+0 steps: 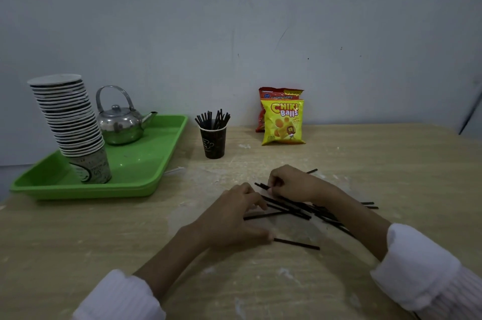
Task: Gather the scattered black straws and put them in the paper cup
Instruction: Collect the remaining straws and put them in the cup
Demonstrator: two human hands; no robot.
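With the right hand [289,184] pinching one straw's end and the left hand [234,215] curled at the pile's left ends, its hold unclear, sweep the straws [300,208] lying near-centre into one parallel bundle before lifting them to the cup [214,142], far-left.

We see a green tray [146,163] on the table's [78,228] left, carrying a steel kettle [120,124] and a leaning stack of paper cups [70,121]. Two snack bags [283,121] stand by the wall [260,32].

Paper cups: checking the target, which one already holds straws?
The dark cup standing alone on the table; the others form a stack on the green tray.
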